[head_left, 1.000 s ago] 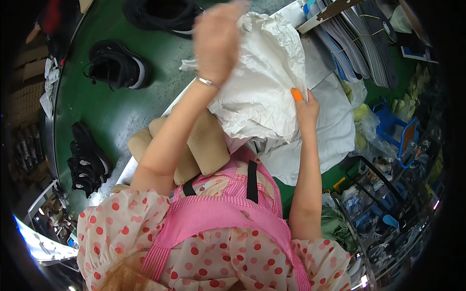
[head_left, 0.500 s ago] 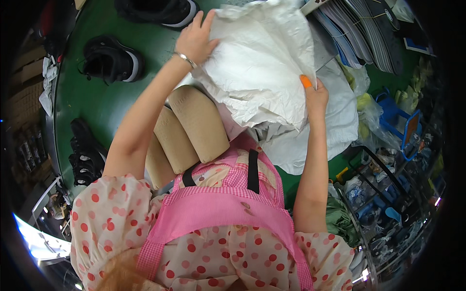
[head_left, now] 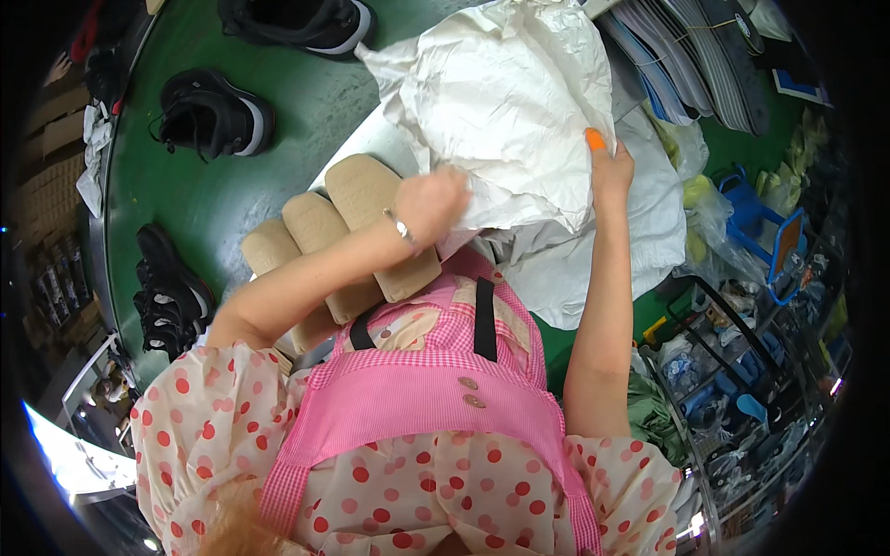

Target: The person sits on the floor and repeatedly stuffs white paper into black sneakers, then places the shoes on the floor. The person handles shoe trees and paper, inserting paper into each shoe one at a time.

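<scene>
A crumpled white sheet (head_left: 510,111), which looks like thin paper, spreads in front of me. My right hand (head_left: 612,174) pinches its right edge, with an orange cover (head_left: 594,139) on the thumb. At the sheet's near left edge is my left hand (head_left: 434,206), its fingers curled in and smeared by motion. Whether it grips the sheet I cannot make out. Several tan foot-shaped forms (head_left: 360,185) lie side by side beneath my left forearm, partly covered by it. The sheet's far left corner stands free, away from both hands.
Black shoes (head_left: 209,116) are on the green table (head_left: 278,171) at the left. Banded stacks of grey and blue insoles (head_left: 691,60) lie far right. More white sheeting (head_left: 640,232) lies under my right arm. A blue stool (head_left: 765,227) and a wire cart (head_left: 732,398) stand at the right.
My left hand has moved from the sheet's far left corner toward me and right, to its near edge. The far left corner has come loose. My right hand keeps its pinch, barely shifted.
</scene>
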The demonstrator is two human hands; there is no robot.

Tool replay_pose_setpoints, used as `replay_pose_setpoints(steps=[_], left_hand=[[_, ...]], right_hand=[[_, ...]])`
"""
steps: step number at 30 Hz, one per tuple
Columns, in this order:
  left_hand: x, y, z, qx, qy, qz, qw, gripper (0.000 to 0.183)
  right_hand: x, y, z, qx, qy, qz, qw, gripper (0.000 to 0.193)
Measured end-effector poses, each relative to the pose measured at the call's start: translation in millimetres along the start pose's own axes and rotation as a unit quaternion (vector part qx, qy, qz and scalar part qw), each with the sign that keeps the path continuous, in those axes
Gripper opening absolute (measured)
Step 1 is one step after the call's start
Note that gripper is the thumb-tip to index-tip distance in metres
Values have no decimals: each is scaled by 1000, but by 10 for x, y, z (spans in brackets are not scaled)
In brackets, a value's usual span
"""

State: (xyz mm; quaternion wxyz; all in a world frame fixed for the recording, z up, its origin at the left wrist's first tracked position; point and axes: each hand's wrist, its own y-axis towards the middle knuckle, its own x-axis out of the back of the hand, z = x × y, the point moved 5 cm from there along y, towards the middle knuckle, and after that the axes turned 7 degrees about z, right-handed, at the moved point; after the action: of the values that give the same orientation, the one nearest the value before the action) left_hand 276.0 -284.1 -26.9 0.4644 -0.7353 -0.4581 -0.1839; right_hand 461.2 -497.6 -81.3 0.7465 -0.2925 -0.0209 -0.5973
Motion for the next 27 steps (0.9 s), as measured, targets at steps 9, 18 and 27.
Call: replay_pose_setpoints(steps=[9, 18, 27], left_hand=[[352, 335, 327, 154, -590, -189, 770, 40], [-315, -226, 303, 274, -728, -24, 627, 34], [174, -426, 342, 209, -243, -30, 947, 23]], right_hand=[[-166, -150, 79, 10, -4, -60, 998, 44], [-137, -96, 29, -3, 45, 11, 999, 34], [210, -11, 95, 15, -193, -19, 981, 50]])
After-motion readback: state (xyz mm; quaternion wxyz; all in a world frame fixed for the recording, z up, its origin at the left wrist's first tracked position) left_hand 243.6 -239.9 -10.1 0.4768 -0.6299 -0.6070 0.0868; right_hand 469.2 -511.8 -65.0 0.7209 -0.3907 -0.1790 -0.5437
